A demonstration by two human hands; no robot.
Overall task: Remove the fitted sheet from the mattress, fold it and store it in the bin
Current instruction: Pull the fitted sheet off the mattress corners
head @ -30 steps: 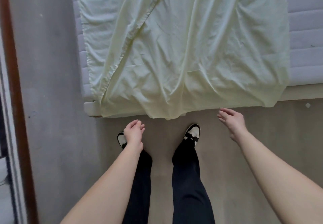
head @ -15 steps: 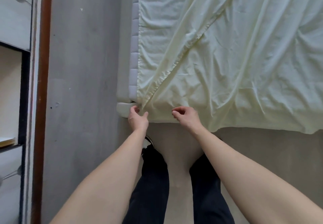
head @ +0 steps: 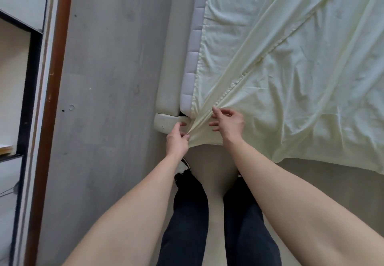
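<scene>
The pale yellow fitted sheet point(head: 291, 78) lies loose and wrinkled over the mattress point(head: 194, 62), whose quilted grey side shows at the left. Its elastic hem runs diagonally down to the near left corner. My left hand point(head: 177, 140) pinches a gathered bunch of the sheet at that corner, just off the mattress edge. My right hand point(head: 229, 123) lies on the sheet right beside it, fingers loosely spread, with its thumb tip at the hem. No bin is in view.
A white bed frame point(head: 167, 78) rims the mattress, and its corner juts out by my left hand. Grey floor point(head: 108, 99) runs along the left. A shelf unit with a brown post point(head: 49, 99) stands at the far left. My legs and shoes are below.
I have stepped left to the bed's corner. My hands have gone from hanging free to the sheet's corner, and my left hand has pinched the fabric and drawn it off the edge.
</scene>
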